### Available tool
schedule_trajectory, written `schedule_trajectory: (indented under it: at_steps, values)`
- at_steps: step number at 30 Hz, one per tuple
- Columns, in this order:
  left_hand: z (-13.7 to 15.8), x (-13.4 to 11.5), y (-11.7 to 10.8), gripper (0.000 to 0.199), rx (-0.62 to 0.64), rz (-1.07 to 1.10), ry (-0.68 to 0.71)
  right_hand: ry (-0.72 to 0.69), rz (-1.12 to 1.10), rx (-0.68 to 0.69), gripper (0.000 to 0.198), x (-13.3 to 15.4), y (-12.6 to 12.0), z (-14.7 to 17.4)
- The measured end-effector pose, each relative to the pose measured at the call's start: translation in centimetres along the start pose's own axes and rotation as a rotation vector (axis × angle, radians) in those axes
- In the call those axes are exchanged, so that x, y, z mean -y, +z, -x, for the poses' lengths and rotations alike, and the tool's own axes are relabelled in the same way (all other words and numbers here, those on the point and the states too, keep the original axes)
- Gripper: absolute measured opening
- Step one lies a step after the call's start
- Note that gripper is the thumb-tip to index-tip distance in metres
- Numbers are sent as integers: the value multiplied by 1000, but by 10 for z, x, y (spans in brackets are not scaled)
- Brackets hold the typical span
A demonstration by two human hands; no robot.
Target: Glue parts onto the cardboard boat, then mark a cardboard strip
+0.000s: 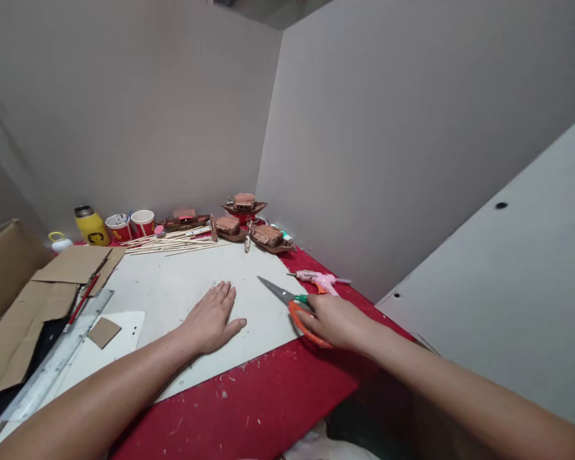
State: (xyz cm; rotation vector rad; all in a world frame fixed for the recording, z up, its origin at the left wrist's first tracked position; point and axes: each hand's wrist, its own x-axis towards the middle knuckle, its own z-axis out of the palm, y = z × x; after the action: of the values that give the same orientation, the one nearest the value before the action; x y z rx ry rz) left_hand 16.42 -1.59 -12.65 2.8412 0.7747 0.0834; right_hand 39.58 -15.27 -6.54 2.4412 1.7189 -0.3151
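My left hand (214, 319) lies flat, palm down, on a white board (172, 271), its thumb spread from the fingers. Nothing shows under it. To the right, my right hand (338, 319) is wrapped round the orange and green handles of a pair of scissors (283, 294). The grey blades are together and point to the far left, over the board's right part. Just beyond this hand a pink glue gun (322, 279) lies on the red table covering (249, 409).
Several small brown model boats (269, 237) stand at the back, near thin wooden sticks (172, 241). Paper cups (144, 223) and a yellow bottle (92, 225) are farther left. Cardboard pieces (71, 265), a clear ruler (57, 354) and a red-handled brush (81, 303) lie left. Grey walls (388, 128) enclose the table.
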Motion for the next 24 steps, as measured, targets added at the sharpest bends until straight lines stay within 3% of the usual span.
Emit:
schedule_trajectory:
  at_steps: [7,11,15,19,24]
  values:
    - [-2,2,5,82,-36,9,1,22,4,1,44,2,-2,1]
    - [-3,3,7,82,-45,12,3,-37,-5,19,43,4,-2,0]
    - [-3,3,7,82,-36,10,-2,10,16,13,47,8,-5,-1]
    - [-4,4,11,85,-82,18,-18,-91,10,24,41,16,-5,-1]
    - [-4,4,13,88,-102,-9,-65,-44,37,5,46,22,-6,-6]
